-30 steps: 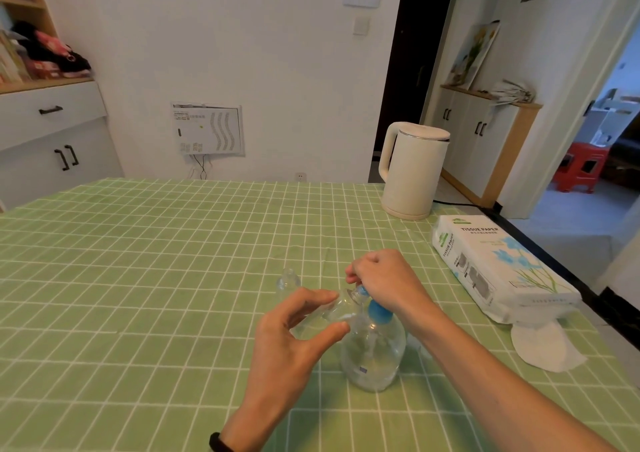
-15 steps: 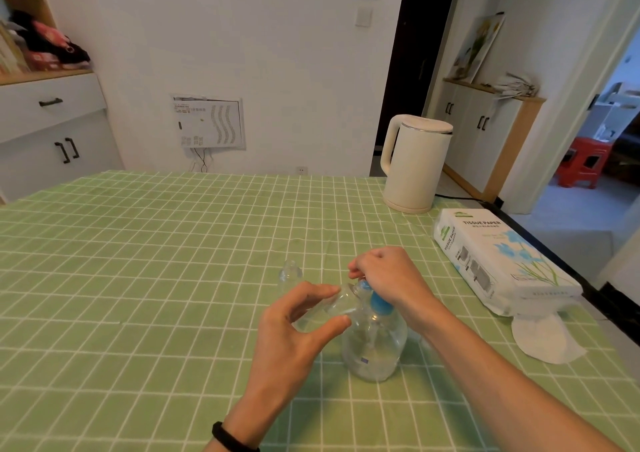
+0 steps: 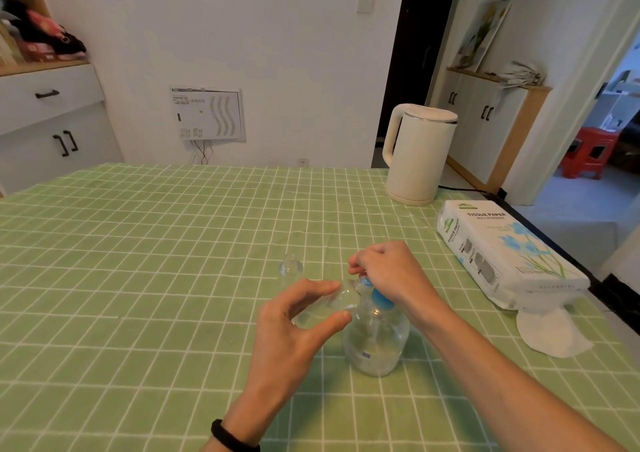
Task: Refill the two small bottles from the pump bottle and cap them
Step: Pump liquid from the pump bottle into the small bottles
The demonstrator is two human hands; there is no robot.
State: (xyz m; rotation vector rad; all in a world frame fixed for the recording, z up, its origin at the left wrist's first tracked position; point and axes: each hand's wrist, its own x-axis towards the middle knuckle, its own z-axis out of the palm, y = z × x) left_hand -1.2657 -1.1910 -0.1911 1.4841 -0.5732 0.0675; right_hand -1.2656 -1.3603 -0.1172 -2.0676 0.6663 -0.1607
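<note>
Left of the pump bottle (image 3: 375,339), I see my left hand (image 3: 294,330) pinching a small clear bottle (image 3: 332,304) between thumb and forefinger, tilted, its mouth at the blue pump (image 3: 379,297). Just behind that hand, the second small bottle (image 3: 290,271) stands alone on the green cloth (image 3: 138,261). My right hand (image 3: 388,271) rests curled on the pump head, fingers pressed together. Right of the pump bottle lie a kettle (image 3: 417,155) and tissue pack (image 3: 498,254).

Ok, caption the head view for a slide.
Left hand tilts a small bottle to the pump bottle nozzle; right hand presses the pump.
</note>
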